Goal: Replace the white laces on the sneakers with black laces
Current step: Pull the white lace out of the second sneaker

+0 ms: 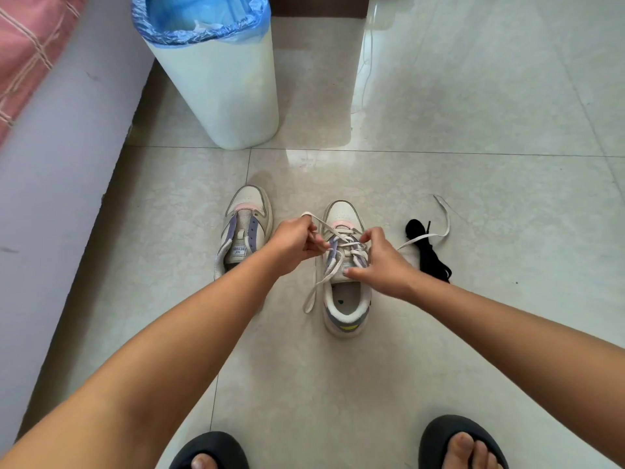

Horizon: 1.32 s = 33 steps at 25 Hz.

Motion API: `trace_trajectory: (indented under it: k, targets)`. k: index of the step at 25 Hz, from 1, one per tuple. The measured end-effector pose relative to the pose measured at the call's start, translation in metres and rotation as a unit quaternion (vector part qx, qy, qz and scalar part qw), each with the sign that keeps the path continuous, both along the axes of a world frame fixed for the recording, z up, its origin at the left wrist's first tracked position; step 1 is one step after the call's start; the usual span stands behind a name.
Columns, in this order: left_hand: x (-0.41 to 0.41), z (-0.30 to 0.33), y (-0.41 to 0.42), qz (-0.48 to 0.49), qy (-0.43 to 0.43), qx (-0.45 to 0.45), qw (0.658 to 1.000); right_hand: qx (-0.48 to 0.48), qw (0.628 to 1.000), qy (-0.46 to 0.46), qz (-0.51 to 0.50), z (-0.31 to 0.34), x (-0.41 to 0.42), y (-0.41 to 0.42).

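Two pale sneakers with lilac and pink trim stand on the tiled floor, toes pointing away. The left sneaker point(246, 228) has no lace in its eyelets. The right sneaker point(345, 299) still carries a loosened white lace point(313, 292), one end trailing at its left side and the other end running right across the floor. My left hand point(295, 243) pinches a loop of that lace at the shoe's left side. My right hand point(382, 262) grips the lace crossings over the tongue, thumb low on the tongue. A bundle of black laces point(429, 255) lies just right of the shoe.
A white bin point(220, 89) with a blue liner stands behind the left sneaker. A bed base point(57, 170) with a pink cover runs along the left. My feet in black slippers point(456, 441) sit at the bottom edge.
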State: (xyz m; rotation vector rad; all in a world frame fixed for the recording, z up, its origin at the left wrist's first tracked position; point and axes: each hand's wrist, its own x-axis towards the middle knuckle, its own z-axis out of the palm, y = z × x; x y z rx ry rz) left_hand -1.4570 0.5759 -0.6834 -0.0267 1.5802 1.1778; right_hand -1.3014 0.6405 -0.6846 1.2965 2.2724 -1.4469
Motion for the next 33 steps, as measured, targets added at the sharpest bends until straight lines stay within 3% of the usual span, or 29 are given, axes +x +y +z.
trace_trajectory:
  k: [2,3,4,6,7,8,10,11,12,13,14,15,16,17,18,19,20,25,27,29,31,33]
  targets:
    - [-0.007,0.008,-0.005,-0.044,0.042,0.015,0.998,0.074,0.997,-0.023,0.029,-0.002,0.002,-0.002]
    - [-0.017,0.009,-0.008,-0.134,0.153,-0.011,0.979,0.103,0.994,-0.028,0.025,-0.001,0.005,0.002]
    - [-0.029,0.012,-0.011,-0.272,0.311,-0.071,0.908,0.125,0.991,-0.037,0.025,0.001,0.008,0.007]
    - [-0.047,0.014,-0.017,-0.462,0.544,-0.193,0.673,0.141,0.988,-0.055,0.043,0.006,0.016,0.019]
    - [-0.053,0.016,-0.019,-0.456,0.583,-0.210,0.638,0.140,0.987,-0.058,0.052,0.007,0.019,0.024]
    - [-0.054,0.018,-0.019,-0.409,0.593,-0.191,0.667,0.138,0.987,-0.058,0.061,0.007,0.021,0.026]
    - [-0.049,0.020,-0.014,-0.233,0.499,-0.122,0.825,0.141,0.985,-0.058,0.075,0.005,0.021,0.025]
    - [-0.044,0.022,-0.010,-0.120,0.373,-0.064,0.918,0.143,0.985,-0.059,0.078,0.004,0.019,0.024]
    - [-0.037,0.027,-0.007,-0.001,0.195,-0.002,0.981,0.145,0.984,-0.058,0.080,0.003,0.018,0.023]
    - [-0.030,0.031,-0.005,0.076,0.049,0.041,0.995,0.145,0.985,-0.056,0.079,0.002,0.017,0.023]
    - [-0.026,0.031,-0.007,0.083,-0.007,0.038,0.996,0.143,0.985,-0.055,0.076,0.001,0.017,0.024]
    - [-0.025,0.032,-0.008,0.013,0.045,0.004,0.999,0.142,0.986,-0.055,0.070,0.001,0.017,0.025]
    - [-0.027,0.031,-0.011,-0.126,0.178,-0.064,0.974,0.142,0.986,-0.055,0.062,0.001,0.018,0.027]
    - [-0.030,0.032,-0.016,-0.279,0.350,-0.151,0.881,0.143,0.987,-0.055,0.052,0.001,0.019,0.029]
    - [-0.032,0.032,-0.020,-0.384,0.487,-0.214,0.754,0.144,0.987,-0.053,0.040,0.000,0.021,0.030]
    - [-0.035,0.031,-0.021,-0.436,0.559,-0.249,0.660,0.144,0.988,-0.052,0.030,-0.001,0.022,0.032]
    - [-0.036,0.029,-0.022,-0.457,0.604,-0.270,0.595,0.144,0.988,-0.055,0.022,-0.002,0.023,0.033]
    - [-0.019,0.018,-0.038,-0.568,0.644,-0.347,0.377,0.147,0.985,-0.086,0.022,-0.002,0.021,0.039]
    - [-0.035,0.028,-0.037,-0.553,0.713,-0.326,0.282,0.146,0.984,-0.098,0.023,-0.002,0.021,0.041]
    - [-0.046,0.029,-0.037,-0.560,0.710,-0.324,0.276,0.146,0.984,-0.102,0.026,-0.002,0.021,0.043]
    - [-0.040,0.023,-0.032,-0.554,0.686,-0.281,0.379,0.137,0.985,-0.100,0.027,-0.001,0.020,0.042]
    - [-0.015,0.027,-0.020,-0.499,0.654,-0.183,0.539,0.082,0.993,-0.084,-0.006,-0.001,0.019,0.037]
